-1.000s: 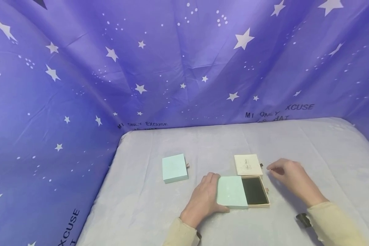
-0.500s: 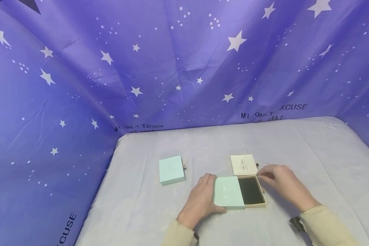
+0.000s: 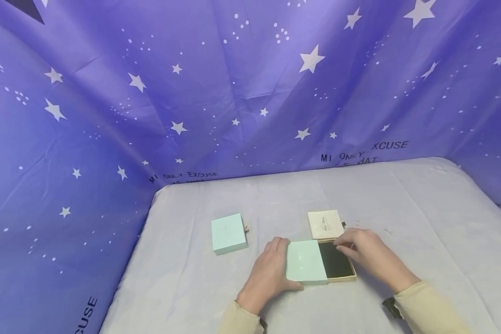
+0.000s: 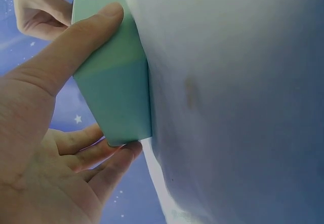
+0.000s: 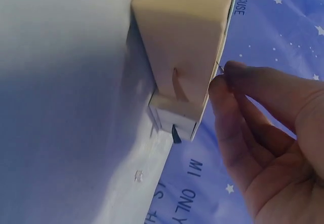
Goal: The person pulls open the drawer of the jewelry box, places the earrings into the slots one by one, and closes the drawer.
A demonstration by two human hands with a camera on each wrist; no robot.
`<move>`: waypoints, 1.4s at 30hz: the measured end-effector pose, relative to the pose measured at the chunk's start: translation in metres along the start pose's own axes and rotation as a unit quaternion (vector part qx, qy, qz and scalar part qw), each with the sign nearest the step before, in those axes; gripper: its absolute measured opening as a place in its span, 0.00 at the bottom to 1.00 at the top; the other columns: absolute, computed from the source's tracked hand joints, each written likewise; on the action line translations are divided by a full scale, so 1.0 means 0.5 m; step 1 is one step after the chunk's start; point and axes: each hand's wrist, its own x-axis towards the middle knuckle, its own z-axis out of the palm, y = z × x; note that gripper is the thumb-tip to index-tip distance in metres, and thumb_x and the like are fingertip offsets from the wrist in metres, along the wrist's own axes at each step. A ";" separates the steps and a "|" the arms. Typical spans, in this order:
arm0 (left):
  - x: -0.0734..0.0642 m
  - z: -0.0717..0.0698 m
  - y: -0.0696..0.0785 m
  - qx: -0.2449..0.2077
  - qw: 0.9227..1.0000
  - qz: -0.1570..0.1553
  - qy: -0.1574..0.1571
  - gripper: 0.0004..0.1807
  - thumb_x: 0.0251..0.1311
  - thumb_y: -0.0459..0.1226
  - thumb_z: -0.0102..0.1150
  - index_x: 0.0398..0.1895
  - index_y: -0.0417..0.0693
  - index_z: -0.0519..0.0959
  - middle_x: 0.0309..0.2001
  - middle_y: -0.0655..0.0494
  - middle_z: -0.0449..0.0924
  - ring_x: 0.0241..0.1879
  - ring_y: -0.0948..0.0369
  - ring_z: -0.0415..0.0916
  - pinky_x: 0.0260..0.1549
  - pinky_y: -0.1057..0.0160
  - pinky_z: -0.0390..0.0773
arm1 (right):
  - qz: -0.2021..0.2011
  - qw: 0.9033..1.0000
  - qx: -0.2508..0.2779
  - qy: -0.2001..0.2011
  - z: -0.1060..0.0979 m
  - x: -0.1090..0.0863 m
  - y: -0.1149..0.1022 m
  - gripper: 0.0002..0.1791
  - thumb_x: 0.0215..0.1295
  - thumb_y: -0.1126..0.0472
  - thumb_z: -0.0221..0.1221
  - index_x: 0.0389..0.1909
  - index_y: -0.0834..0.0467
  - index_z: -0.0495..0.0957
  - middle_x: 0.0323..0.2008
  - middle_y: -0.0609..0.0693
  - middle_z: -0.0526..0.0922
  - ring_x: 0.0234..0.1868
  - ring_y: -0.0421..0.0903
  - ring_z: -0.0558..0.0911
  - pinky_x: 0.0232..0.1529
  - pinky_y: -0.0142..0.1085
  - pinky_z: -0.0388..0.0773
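Observation:
A mint-green drawer box [image 3: 305, 262] lies with its drawer pulled partly out to the right. Black padding [image 3: 333, 263] lines the exposed part of the drawer. My left hand [image 3: 265, 273] grips the box's sleeve from the left, thumb on the near side and fingers at the far side. Over the far right part of the padding is my right hand [image 3: 371, 255], thumb and forefinger together. Between those fingertips it pinches a tiny thin metallic-looking piece [image 5: 219, 68], too small to identify. A tan ribbon tab [image 5: 178, 84] hangs from the drawer front.
A cream printed box [image 3: 325, 224] with a dark tab sits just behind the mint box. Farther left stands another mint-green box [image 3: 228, 234], closed. Tiny shiny pieces [image 3: 388, 231] lie on the pale cloth to the right. A purple star-patterned curtain [image 3: 234, 93] borders the table.
My right hand has moved left, from beside the cream box to above the black padding. The left hand keeps its grip on the box. The head view has shifted slightly.

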 end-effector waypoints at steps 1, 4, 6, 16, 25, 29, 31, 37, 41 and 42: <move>0.000 0.000 0.000 -0.001 1.000 0.000 0.000 0.55 0.24 0.52 0.86 0.60 0.42 0.69 0.51 0.55 0.73 0.46 0.61 0.72 0.46 0.66 0.79 | -0.002 1.000 0.000 0.000 0.002 0.000 -0.002 0.05 0.52 0.70 0.69 0.31 0.58 0.87 0.32 0.50 0.87 0.34 0.49 0.85 0.39 0.45 0.84; -0.001 0.001 -0.001 -0.003 1.000 0.000 -0.003 0.55 0.24 0.52 0.86 0.60 0.42 0.69 0.51 0.55 0.73 0.46 0.62 0.71 0.45 0.67 0.79 | 0.008 1.000 0.002 -0.004 0.008 0.001 -0.008 0.05 0.53 0.69 0.69 0.31 0.58 0.87 0.32 0.49 0.87 0.35 0.50 0.85 0.41 0.47 0.84; 0.000 0.001 0.000 -0.004 1.000 0.000 -0.004 0.55 0.24 0.53 0.86 0.60 0.42 0.68 0.51 0.55 0.73 0.46 0.62 0.71 0.46 0.67 0.79 | 0.012 1.000 0.003 -0.014 0.011 0.001 -0.011 0.05 0.53 0.69 0.69 0.31 0.59 0.87 0.32 0.50 0.87 0.36 0.51 0.85 0.42 0.48 0.84; 0.003 0.001 0.000 -0.004 1.000 -0.002 -0.007 0.56 0.25 0.53 0.85 0.61 0.42 0.68 0.52 0.55 0.73 0.47 0.62 0.72 0.48 0.67 0.79 | -0.007 0.999 -0.014 -0.050 0.022 0.003 -0.016 0.04 0.52 0.69 0.69 0.29 0.58 0.86 0.31 0.49 0.87 0.34 0.49 0.85 0.39 0.45 0.84; 0.003 0.001 -0.002 -0.004 1.000 -0.002 -0.008 0.56 0.25 0.54 0.85 0.62 0.43 0.68 0.51 0.56 0.73 0.46 0.63 0.71 0.47 0.68 0.79 | -0.043 0.998 -0.037 -0.041 0.028 0.001 -0.021 0.07 0.49 0.71 0.71 0.25 0.57 0.85 0.27 0.46 0.86 0.30 0.45 0.84 0.34 0.38 0.84; 0.004 0.000 -0.003 -0.007 1.000 -0.003 -0.009 0.57 0.26 0.54 0.85 0.63 0.42 0.67 0.51 0.56 0.73 0.45 0.64 0.71 0.47 0.68 0.79 | -0.041 0.996 -0.054 -0.050 0.027 0.003 -0.022 0.07 0.49 0.72 0.70 0.25 0.57 0.85 0.27 0.47 0.86 0.29 0.45 0.84 0.33 0.38 0.84; 0.004 0.000 -0.003 -0.006 1.000 -0.001 -0.007 0.57 0.25 0.54 0.85 0.62 0.42 0.67 0.51 0.56 0.73 0.45 0.63 0.71 0.47 0.68 0.79 | -0.038 0.996 -0.060 -0.053 0.027 0.004 -0.021 0.07 0.50 0.72 0.70 0.24 0.57 0.85 0.26 0.46 0.85 0.28 0.44 0.83 0.32 0.38 0.84; 0.002 0.001 -0.004 0.000 1.000 0.004 -0.001 0.56 0.25 0.54 0.85 0.61 0.42 0.68 0.51 0.55 0.73 0.45 0.63 0.71 0.46 0.69 0.79 | -0.029 0.996 -0.076 -0.033 0.029 0.002 -0.025 0.09 0.49 0.73 0.69 0.23 0.56 0.84 0.25 0.46 0.83 0.27 0.43 0.82 0.31 0.37 0.83; 0.002 0.001 -0.004 0.004 1.000 0.004 -0.001 0.56 0.25 0.54 0.85 0.61 0.42 0.68 0.52 0.55 0.73 0.46 0.63 0.71 0.46 0.68 0.79 | -0.030 0.996 -0.080 -0.016 0.031 0.002 -0.024 0.09 0.49 0.73 0.69 0.24 0.57 0.84 0.25 0.47 0.83 0.28 0.45 0.82 0.32 0.38 0.84; 0.002 0.002 -0.004 0.005 1.000 0.004 0.000 0.56 0.25 0.54 0.85 0.61 0.42 0.68 0.52 0.55 0.73 0.46 0.62 0.71 0.46 0.68 0.79 | -0.029 0.996 -0.079 -0.012 0.032 0.002 -0.024 0.09 0.48 0.73 0.69 0.24 0.57 0.84 0.25 0.47 0.83 0.28 0.44 0.83 0.32 0.38 0.84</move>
